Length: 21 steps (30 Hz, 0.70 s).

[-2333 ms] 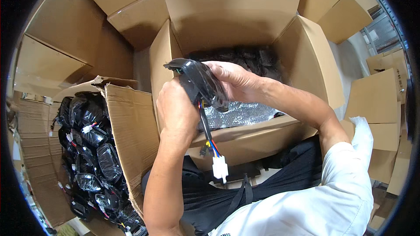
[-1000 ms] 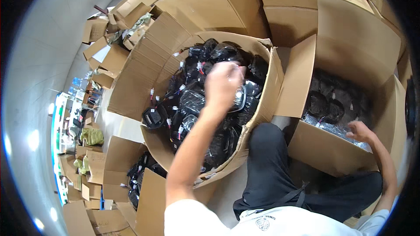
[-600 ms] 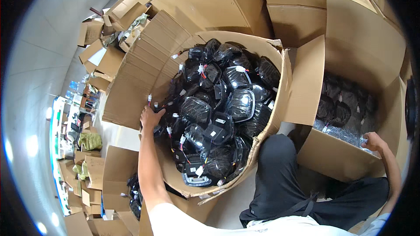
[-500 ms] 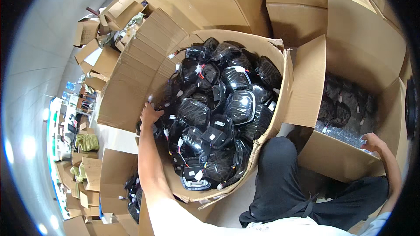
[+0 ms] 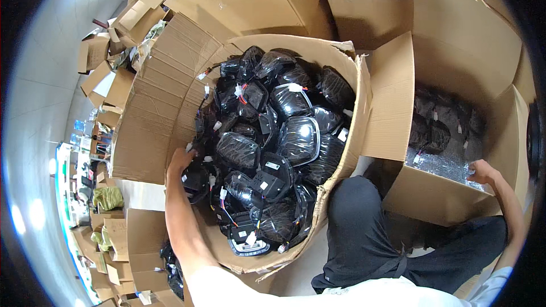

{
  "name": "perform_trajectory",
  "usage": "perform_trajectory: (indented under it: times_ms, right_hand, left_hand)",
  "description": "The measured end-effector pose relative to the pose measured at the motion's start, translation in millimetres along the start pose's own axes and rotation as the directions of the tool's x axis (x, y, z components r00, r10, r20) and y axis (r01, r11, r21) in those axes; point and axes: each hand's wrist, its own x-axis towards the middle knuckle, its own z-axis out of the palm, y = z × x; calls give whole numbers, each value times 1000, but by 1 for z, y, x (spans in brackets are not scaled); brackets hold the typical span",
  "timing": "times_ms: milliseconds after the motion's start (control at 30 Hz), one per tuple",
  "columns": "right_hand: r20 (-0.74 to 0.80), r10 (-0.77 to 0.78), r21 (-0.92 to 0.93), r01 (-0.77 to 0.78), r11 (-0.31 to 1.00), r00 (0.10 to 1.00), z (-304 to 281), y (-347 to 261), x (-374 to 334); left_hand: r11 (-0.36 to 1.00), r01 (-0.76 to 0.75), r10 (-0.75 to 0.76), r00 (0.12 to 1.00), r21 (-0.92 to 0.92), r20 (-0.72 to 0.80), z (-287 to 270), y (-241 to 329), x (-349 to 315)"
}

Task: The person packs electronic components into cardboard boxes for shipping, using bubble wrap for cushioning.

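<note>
A large open carton [image 5: 335, 193] in the middle is heaped with black, rounded plastic units [image 5: 300, 139] in clear film, with coloured wires and white plugs. My left hand [image 5: 182, 160] is closed at its left side, with a small white plug [image 5: 189, 147] showing at the fingertips; it appears to grip that plug's cable. A black unit [image 5: 195, 183] lies just below that hand. At the right, my right hand [image 5: 482, 171] is closed on the edge of a bubble wrap sheet [image 5: 443, 167] inside a smaller carton [image 5: 438, 196]. More wrapped black units [image 5: 438, 136] sit there.
Tall cartons [image 5: 244, 0] stand behind. My bent knee [image 5: 355, 202] is between the two open cartons. Another carton [image 5: 145, 244] with black units stands at the lower left. Further left are piled boxes [image 5: 96, 51] and a green bag [image 5: 108, 198].
The view has shifted a little. My left hand has moved slightly toward me, with the white plug still at its fingertips. My right hand remains at the bubble wrap.
</note>
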Motion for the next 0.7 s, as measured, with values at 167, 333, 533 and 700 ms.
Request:
perform_trajectory:
  times_ms: [167,333,533,700]
  right_hand:
    - [-73,36,29,-34,999,997,-15,-12,-11]
    - [-94,17,-21,-19,1000,995,-31,-20,-15]
    - [-373,-364,-83,360,929,853,-102,-121,-38]
    - [-755,-644,-349,758,552,122,-176,-290,-120]
  left_hand:
    - [971,-112,38,946,-213,-322,-10,15,-89]
    - [863,-363,-72,598,-350,-798,-97,54,-173]
    - [377,-652,-14,706,-658,-708,-187,154,-225]
    - [324,-650,164,754,-688,-636,-176,304,-253]
